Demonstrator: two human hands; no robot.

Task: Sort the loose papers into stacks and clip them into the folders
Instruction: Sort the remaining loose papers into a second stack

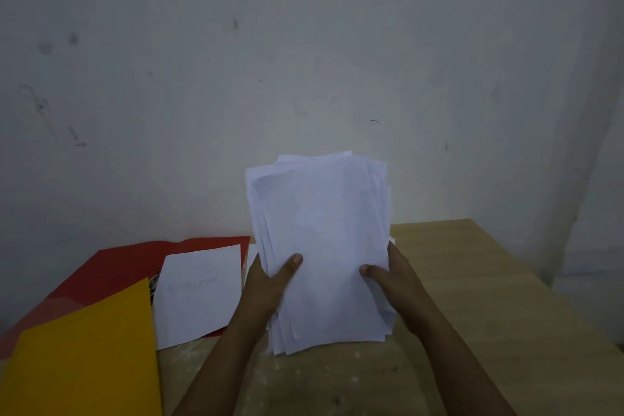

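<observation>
Both hands are clamped on the same bundle: the left hand [270, 284] grips the left edge of the stack of papers [320, 240] with its thumb laid across the front sheet, and the right hand [391, 280] holds the right edge the same way, thumb on the face, fingers hidden behind. The stack stands nearly upright between them, lifted so its top rises against the wall [304, 44], its lower end down near the tabletop [472, 280]; I cannot tell whether it touches.

From where I stand it looks light but awkward. The sheets are thin and floppy, the edges are ragged and fanned, with corners poking out at top and bottom, so they would slide over one another easily. Holding low on both long edges, as now, seems the sensible grip. A tap of the bottom edge on the tabletop would likely square it. A one-handed pinch at a corner would probably let the bundle sag and spill.

To the left, a single sheet [199, 294] with faint print lies on an open red folder [111, 267], beside what may be its metal clip, though that is too dim to be sure. Nearer and further left, a yellow folder [84, 361] overlaps the red one.
</observation>
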